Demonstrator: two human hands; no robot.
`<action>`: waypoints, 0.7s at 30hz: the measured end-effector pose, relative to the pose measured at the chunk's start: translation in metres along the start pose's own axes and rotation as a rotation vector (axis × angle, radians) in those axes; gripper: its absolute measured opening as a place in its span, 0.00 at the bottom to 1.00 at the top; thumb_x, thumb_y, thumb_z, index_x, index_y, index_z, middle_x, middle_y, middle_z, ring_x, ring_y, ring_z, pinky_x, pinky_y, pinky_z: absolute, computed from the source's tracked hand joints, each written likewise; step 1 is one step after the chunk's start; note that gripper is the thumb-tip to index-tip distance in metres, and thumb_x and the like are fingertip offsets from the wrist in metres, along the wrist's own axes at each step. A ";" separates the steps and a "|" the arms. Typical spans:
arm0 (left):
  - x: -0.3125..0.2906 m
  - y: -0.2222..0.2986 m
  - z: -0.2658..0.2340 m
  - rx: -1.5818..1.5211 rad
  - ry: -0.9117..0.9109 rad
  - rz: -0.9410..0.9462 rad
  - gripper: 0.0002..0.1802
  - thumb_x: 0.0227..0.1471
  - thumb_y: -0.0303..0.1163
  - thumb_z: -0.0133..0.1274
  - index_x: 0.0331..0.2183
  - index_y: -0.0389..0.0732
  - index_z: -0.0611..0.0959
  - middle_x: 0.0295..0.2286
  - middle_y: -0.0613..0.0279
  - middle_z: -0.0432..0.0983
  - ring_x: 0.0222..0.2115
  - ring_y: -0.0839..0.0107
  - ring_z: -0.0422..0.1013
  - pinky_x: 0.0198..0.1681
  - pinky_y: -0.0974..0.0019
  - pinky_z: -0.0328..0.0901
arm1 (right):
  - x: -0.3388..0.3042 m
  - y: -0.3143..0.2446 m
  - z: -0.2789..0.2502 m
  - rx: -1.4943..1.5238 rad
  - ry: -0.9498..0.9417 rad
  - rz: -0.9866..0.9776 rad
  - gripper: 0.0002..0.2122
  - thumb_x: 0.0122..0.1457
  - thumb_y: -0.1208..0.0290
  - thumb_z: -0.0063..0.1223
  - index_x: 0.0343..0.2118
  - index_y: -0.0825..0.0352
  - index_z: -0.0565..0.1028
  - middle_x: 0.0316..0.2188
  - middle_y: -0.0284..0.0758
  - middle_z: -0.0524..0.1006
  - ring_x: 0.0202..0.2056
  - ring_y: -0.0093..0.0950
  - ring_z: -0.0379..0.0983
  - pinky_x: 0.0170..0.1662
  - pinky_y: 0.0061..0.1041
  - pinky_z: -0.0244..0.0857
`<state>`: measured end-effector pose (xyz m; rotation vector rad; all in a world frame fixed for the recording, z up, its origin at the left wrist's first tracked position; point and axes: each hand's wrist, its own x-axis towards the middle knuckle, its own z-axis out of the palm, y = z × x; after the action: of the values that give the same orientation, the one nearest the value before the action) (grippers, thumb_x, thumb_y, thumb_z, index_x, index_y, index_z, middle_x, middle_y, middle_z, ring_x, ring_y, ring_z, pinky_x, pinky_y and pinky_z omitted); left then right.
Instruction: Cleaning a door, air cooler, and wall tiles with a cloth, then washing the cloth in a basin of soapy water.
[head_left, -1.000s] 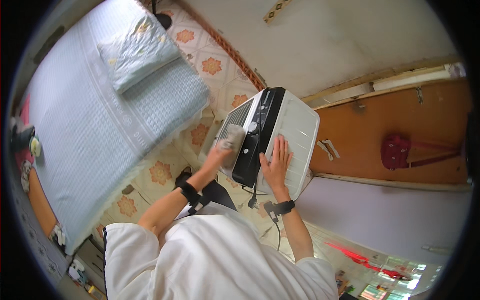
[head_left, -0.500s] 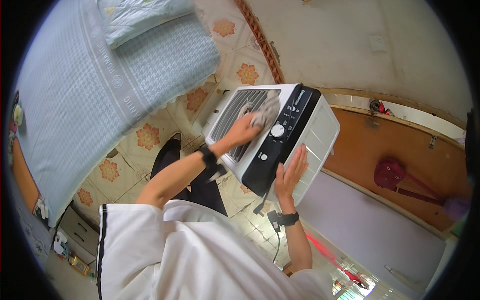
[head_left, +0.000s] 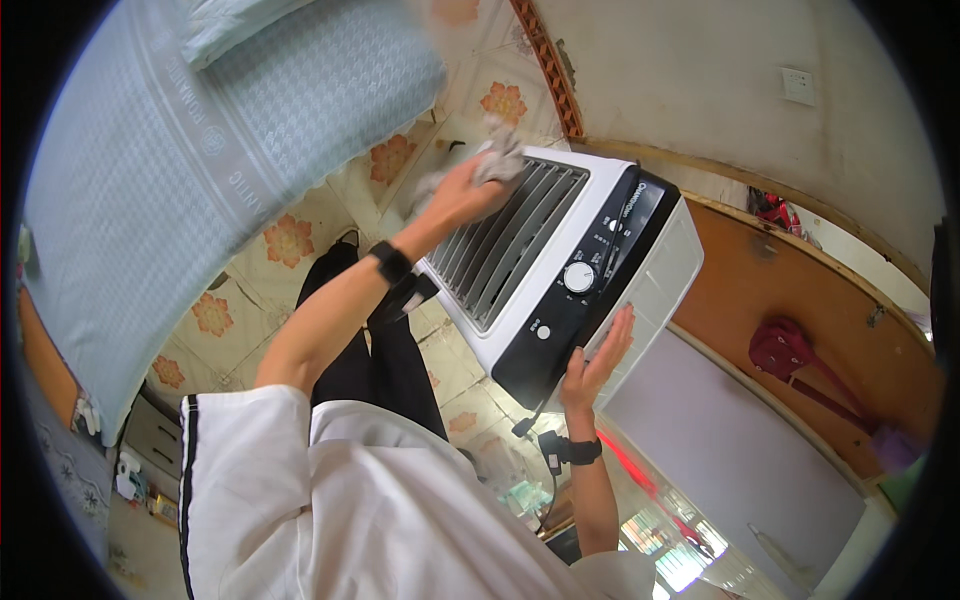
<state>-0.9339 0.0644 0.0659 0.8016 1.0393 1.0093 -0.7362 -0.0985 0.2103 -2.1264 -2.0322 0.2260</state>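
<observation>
A white air cooler point(head_left: 605, 165) with a grey slatted grille point(head_left: 510, 240) and a black control panel point(head_left: 530, 365) stands tilted in the picture before me. My left hand point(head_left: 465, 195) is closed round a light grey cloth point(head_left: 503, 158), blurred by motion, at the grille's far left edge. Fingers stretched, my right hand point(head_left: 600, 362) lies flat against the cooler's pale top beside the panel. White knobs point(head_left: 579, 278) sit on the panel. A black plug on a cord point(head_left: 552, 450) hangs by my right wrist.
To the left is a bed point(head_left: 330, 90) with a light blue cover. Floor tiles with orange flowers point(head_left: 290, 240) lie between bed and cooler. On the right are a brown wooden panel point(head_left: 730, 260), a dark red bag point(head_left: 780, 348) and a pale lilac surface point(head_left: 720, 420).
My left hand has carried the cloth from beside the control panel leftward across the grille to its far edge. My right hand stays flat on the cooler. The view has shifted slightly.
</observation>
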 end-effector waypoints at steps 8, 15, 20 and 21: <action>-0.047 -0.072 0.000 0.427 -0.171 0.320 0.21 0.37 0.32 0.48 0.39 0.42 0.72 0.33 0.52 0.69 0.36 0.51 0.66 0.37 0.57 0.63 | 0.004 -0.001 0.004 0.030 -0.001 -0.019 0.34 0.55 0.51 0.34 0.58 0.73 0.48 0.59 0.49 0.49 0.61 0.46 0.41 0.60 0.45 0.29; -0.130 -0.116 -0.088 0.287 -0.231 -0.462 0.21 0.39 0.40 0.49 0.38 0.42 0.76 0.30 0.59 0.74 0.31 0.68 0.71 0.33 0.65 0.64 | 0.002 -0.001 0.005 0.038 -0.022 -0.009 0.35 0.56 0.48 0.32 0.58 0.74 0.48 0.59 0.50 0.49 0.61 0.46 0.40 0.60 0.44 0.30; -0.025 -0.069 -0.054 -0.024 -0.128 -0.158 0.18 0.44 0.32 0.46 0.41 0.41 0.74 0.31 0.61 0.73 0.32 0.71 0.67 0.38 0.67 0.63 | 0.001 0.002 0.011 0.053 -0.009 0.019 0.37 0.55 0.44 0.33 0.57 0.74 0.49 0.59 0.50 0.48 0.60 0.47 0.42 0.60 0.44 0.32; -0.001 -0.057 -0.030 -0.054 -0.083 0.090 0.17 0.42 0.30 0.48 0.39 0.40 0.74 0.31 0.58 0.72 0.34 0.66 0.67 0.40 0.63 0.61 | 0.001 0.004 0.012 0.054 -0.008 0.037 0.38 0.55 0.43 0.33 0.57 0.74 0.49 0.59 0.50 0.48 0.60 0.47 0.42 0.60 0.44 0.32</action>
<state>-0.9469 0.0464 0.0055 0.8452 0.9084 1.0675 -0.7347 -0.0971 0.1980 -2.1359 -1.9695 0.2919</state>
